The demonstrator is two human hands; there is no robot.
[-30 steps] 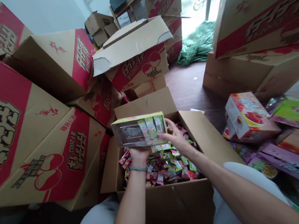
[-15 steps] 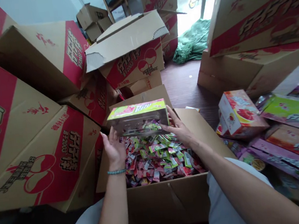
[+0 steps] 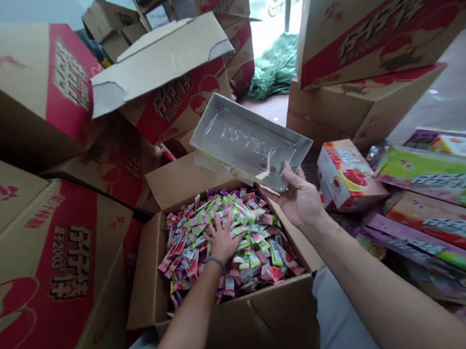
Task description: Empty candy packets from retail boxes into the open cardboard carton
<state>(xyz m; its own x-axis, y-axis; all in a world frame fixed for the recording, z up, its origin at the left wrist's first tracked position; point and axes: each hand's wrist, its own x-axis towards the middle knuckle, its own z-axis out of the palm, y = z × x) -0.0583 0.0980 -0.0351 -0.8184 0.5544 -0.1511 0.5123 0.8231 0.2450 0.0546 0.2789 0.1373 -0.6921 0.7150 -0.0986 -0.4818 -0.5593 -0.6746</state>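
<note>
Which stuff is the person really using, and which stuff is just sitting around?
In use:
- left hand, pressed flat on the sweet packets
- open cardboard box holding those packets
- right hand, gripping the empty clear tray

Just lying about:
- big red-printed cartons stacked around
- colourful flat boxes on the right
- green cloth by the doorway

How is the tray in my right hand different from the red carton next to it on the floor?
The tray is plain silvery and unprinted; the red carton bears bright fruit print. The tray is shallow, open and looks empty; the carton is a deeper box. The tray is held tilted in the air by the right hand; the carton rests on the floor. Both are rectangular.
</note>
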